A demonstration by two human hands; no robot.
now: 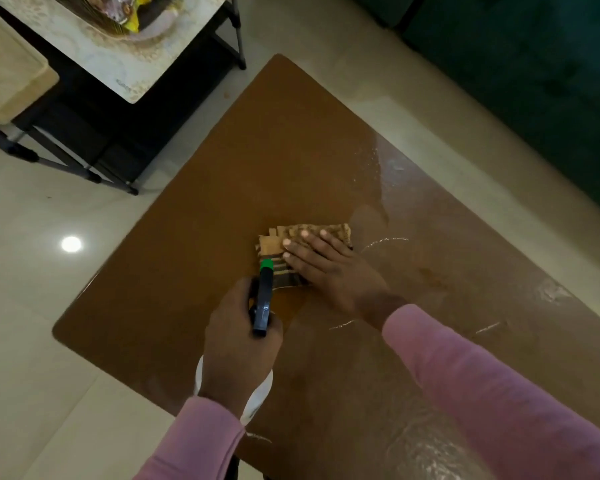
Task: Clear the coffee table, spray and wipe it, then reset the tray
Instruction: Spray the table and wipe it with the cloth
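Tabletop (222,188), brown and smooth, fills the middle of the view. Its left part looks dull and dry, and I judge that part not yet wiped. At far left, a side stand (94,67) on the pale floor (32,289) carries a dish of packets (125,15), well apart from the work.

The left hand (236,344) grips the spray bottle (264,303) round its neck, with the green nozzle pointing away. The white body looks like light plastic and is best held just there.

Just right of the nozzle lies the folded striped cloth (309,232). It is soft and limp, and likely to bunch unless it is pressed flat. The right hand (329,268) rests open on it, palm down, fingers straight.

Further right a glossy wet film (430,244) with streaks covers the wood, which is probably slick there. Beyond the far edge stands a dark green sofa (499,81).

The bottle sits close to the cloth and may crowd a leftward stroke.
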